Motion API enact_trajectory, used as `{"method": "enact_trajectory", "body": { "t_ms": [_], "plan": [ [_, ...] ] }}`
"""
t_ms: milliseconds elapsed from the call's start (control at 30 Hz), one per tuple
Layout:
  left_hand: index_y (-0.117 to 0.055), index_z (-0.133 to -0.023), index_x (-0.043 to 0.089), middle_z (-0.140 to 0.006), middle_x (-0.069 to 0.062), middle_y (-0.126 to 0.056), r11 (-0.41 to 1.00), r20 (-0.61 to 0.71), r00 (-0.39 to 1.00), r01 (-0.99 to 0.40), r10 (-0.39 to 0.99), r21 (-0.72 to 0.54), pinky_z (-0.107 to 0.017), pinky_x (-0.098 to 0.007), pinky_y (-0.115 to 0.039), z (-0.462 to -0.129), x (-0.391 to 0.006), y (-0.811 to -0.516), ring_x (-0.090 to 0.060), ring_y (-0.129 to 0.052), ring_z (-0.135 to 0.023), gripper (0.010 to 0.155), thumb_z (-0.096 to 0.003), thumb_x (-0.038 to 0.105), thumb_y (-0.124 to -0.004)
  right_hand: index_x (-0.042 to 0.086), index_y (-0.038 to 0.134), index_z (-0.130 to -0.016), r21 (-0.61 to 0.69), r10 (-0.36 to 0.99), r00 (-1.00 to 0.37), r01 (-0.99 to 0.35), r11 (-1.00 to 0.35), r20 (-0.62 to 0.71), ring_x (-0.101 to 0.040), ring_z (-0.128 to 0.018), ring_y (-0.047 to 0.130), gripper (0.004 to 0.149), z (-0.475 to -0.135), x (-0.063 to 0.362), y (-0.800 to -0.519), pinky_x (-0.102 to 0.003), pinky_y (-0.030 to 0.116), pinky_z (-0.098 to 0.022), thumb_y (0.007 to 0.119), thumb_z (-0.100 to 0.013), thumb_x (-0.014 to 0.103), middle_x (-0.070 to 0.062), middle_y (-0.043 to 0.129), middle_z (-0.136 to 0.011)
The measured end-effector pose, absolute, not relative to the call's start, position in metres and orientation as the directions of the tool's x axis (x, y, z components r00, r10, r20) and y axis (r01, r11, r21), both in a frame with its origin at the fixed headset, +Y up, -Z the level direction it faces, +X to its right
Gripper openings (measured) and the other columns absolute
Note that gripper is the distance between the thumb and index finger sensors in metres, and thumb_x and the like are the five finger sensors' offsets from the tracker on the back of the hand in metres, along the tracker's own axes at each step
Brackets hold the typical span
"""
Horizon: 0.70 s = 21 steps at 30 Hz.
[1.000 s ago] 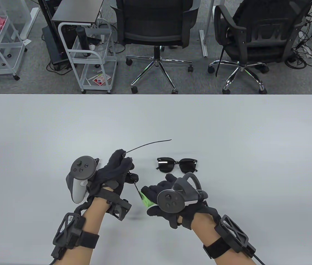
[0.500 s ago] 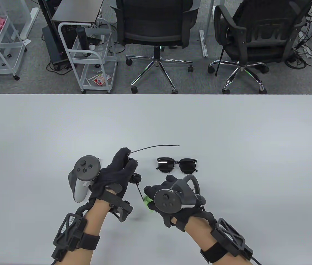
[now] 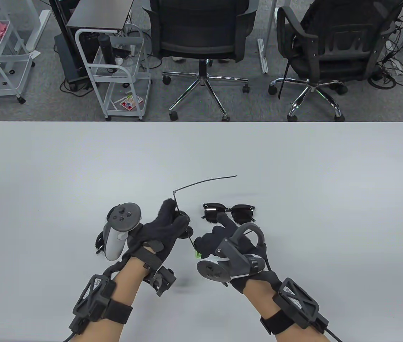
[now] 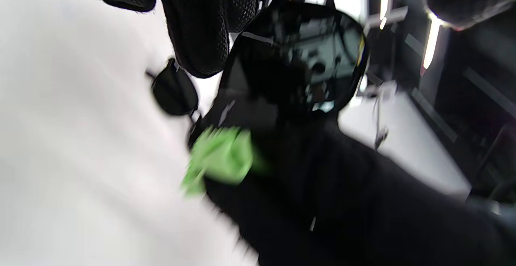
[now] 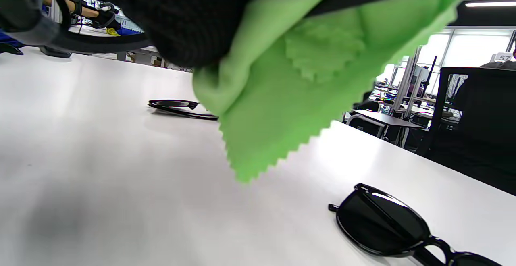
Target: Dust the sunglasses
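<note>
My left hand point(image 3: 177, 217) grips a thin-framed pair of sunglasses point(image 3: 186, 233) above the table, one temple arm point(image 3: 205, 182) sticking out to the upper right. Its dark lens point(image 4: 294, 60) fills the left wrist view. My right hand point(image 3: 207, 242) holds a green cloth point(image 3: 198, 253) against the lower part of that pair; the cloth also shows in the left wrist view point(image 4: 219, 157) and hangs large in the right wrist view point(image 5: 290, 76). A thick-framed black pair point(image 3: 229, 212) lies folded on the table just beyond my right fingers, apart from them point(image 5: 387, 225).
A third pair of sunglasses point(image 3: 99, 243) lies on the white table point(image 3: 80, 171), partly hidden under my left tracker; it shows in the right wrist view point(image 5: 181, 109). Office chairs point(image 3: 201, 39) and white carts point(image 3: 116, 71) stand beyond the far edge.
My left hand moved right and turned the thin pair, its temple arm swinging up and right. My right hand rolled over and brought the cloth closer to the held pair.
</note>
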<state>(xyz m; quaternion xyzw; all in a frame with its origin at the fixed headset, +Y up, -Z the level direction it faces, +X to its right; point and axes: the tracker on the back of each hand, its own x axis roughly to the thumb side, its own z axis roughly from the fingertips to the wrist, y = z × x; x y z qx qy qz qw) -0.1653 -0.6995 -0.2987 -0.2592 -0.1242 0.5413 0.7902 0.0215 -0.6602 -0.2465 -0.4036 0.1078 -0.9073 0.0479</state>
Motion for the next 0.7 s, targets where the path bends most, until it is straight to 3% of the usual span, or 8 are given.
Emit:
{"method": "enact_trajectory", "body": {
  "t_ms": [67, 167, 400, 700],
  "plan": [
    [-0.039, -0.109, 0.014, -0.104, -0.004, -0.071, 0.335, -0.042, 0.44, -0.74, 0.897, -0.583, -0.07, -0.056, -0.064, -0.297, -0.157, -0.699, -0.027, -0.095, -0.087, 0.108, -0.0318, 0.08, -0.074, 0.013, 0.093, -0.079, -0.236, -0.166, -0.677, -0.01, -0.972, 0.717, -0.028, -0.054, 0.105, 0.047, -0.248, 0.025, -0.66, -0.066, 0.064, -0.06, 0.087, -0.038, 0.035, -0.005, 0.105, -0.066],
    [-0.051, -0.107, 0.017, -0.098, 0.001, -0.078, 0.42, -0.01, 0.492, -0.755, 0.871, -0.504, -0.069, -0.052, -0.068, -0.296, -0.155, -0.695, -0.021, -0.1, -0.081, 0.098, -0.0331, 0.075, -0.078, 0.013, 0.093, -0.078, -0.249, -0.162, -0.664, -0.038, -0.968, 0.73, -0.028, -0.054, 0.105, 0.047, -0.246, 0.024, -0.66, -0.066, 0.064, -0.06, 0.087, -0.038, 0.034, -0.005, 0.105, -0.066],
    [-0.057, -0.102, 0.014, -0.091, -0.003, -0.082, 0.363, -0.065, 0.429, -0.828, 0.901, -0.428, -0.068, -0.045, -0.075, -0.299, -0.161, -0.692, -0.02, -0.11, -0.069, 0.095, -0.0318, 0.074, -0.08, 0.012, 0.092, -0.078, -0.3, -0.195, -0.692, -0.033, -0.953, 0.695, -0.026, -0.053, 0.107, 0.047, -0.249, 0.023, -0.655, -0.065, 0.065, -0.06, 0.086, -0.038, 0.035, -0.004, 0.106, -0.065],
    [-0.057, -0.102, 0.014, -0.092, -0.004, -0.082, 0.396, -0.087, 0.459, -0.836, 0.884, -0.381, -0.067, -0.043, -0.077, -0.307, -0.182, -0.692, -0.019, -0.113, -0.067, 0.095, -0.0317, 0.071, -0.083, 0.014, 0.092, -0.079, -0.323, -0.295, -0.737, 0.11, -0.94, 0.608, -0.026, -0.055, 0.107, 0.046, -0.267, 0.048, -0.662, -0.066, 0.064, -0.06, 0.086, -0.038, 0.036, -0.003, 0.106, -0.066]
  ]
}}
